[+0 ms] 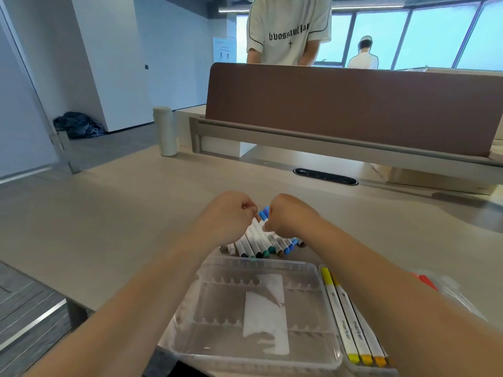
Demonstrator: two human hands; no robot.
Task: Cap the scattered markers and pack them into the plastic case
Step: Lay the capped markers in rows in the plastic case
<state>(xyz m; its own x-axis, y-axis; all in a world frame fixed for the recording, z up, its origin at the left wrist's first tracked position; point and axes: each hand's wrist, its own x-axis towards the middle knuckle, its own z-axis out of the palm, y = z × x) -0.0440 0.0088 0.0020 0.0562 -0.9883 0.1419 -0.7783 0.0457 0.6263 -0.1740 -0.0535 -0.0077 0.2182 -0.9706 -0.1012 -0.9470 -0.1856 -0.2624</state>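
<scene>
A pile of white markers (258,244) with blue, green and dark caps lies on the desk just beyond the clear plastic case (304,270). My left hand (228,213) and my right hand (288,213) are closed side by side over the far end of the pile, fingers pinched on markers with blue caps (263,214). The case's left half is open and holds only a white paper insert (265,314). Its right half holds yellow and orange markers (351,317), partly hidden by my right forearm.
A tall pale bottle (164,130) stands at the back left of the desk. A brown divider panel (353,104) runs along the far edge, with a cable slot (325,176) before it. A person in a white T-shirt stands behind it. A red marker (427,281) lies right of my forearm.
</scene>
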